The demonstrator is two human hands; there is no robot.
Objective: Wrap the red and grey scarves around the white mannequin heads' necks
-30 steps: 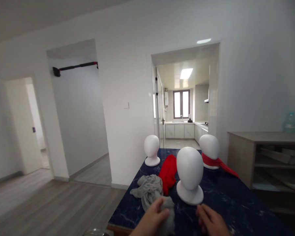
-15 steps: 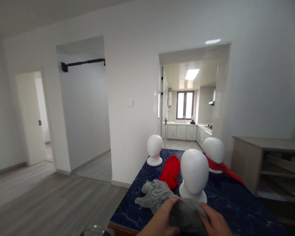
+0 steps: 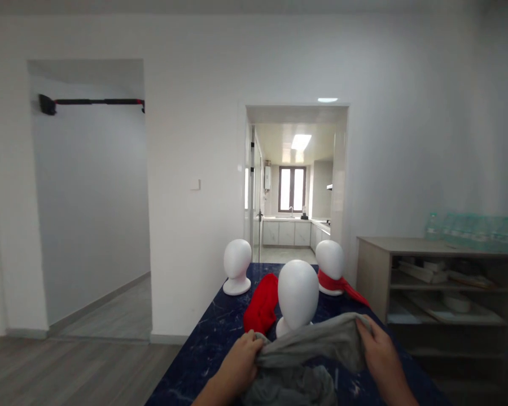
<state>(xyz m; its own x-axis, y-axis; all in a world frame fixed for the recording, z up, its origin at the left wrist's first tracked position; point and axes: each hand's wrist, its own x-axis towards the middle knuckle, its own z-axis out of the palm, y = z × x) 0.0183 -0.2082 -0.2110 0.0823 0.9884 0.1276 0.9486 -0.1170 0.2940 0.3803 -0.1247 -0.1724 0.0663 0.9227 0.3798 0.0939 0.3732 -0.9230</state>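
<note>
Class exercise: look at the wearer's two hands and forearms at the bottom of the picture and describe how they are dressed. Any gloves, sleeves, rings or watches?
Both the left hand and the right hand are bare, with no gloves. No ring, watch or wristband shows on either. The forearms are uncovered as far as the picture's lower edge, so no sleeve is in view.
</note>
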